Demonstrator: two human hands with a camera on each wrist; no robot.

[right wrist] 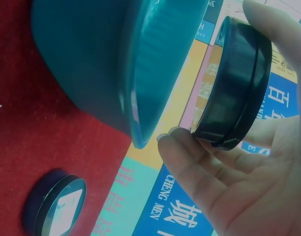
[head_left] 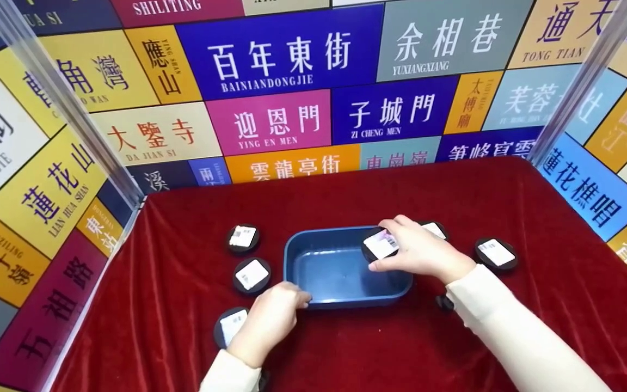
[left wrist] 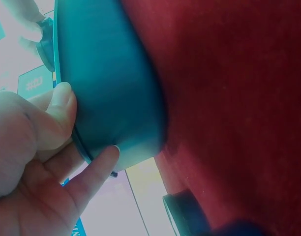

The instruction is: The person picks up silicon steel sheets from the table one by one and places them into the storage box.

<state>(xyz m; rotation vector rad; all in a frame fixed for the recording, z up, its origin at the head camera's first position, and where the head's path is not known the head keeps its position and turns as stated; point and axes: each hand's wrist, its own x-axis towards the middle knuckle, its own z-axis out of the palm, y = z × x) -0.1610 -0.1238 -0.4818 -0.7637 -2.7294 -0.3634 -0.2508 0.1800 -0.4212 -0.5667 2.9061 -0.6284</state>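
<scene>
A blue rectangular plastic bin (head_left: 330, 272) stands in the middle of the red-covered table, its inside bare where it shows. My left hand (head_left: 275, 316) grips its rim at the near left corner, and in the left wrist view the thumb and a finger (left wrist: 99, 169) touch the outer wall. Over the bin's right end, my right hand (head_left: 419, 250) holds a round black lidded container (head_left: 381, 246) with a white label. The right wrist view shows this container (right wrist: 236, 83) tilted on its side between thumb and fingers, beside the rim and apart from it.
Three similar labelled containers lie left of the bin: a far one (head_left: 243, 238), a middle one (head_left: 251, 275) and a near one (head_left: 230, 328) partly behind my left wrist. On the right are one container (head_left: 496, 253) and another (head_left: 434, 230) partly hidden by my hand. Sign-covered panels (head_left: 270, 122) enclose the table.
</scene>
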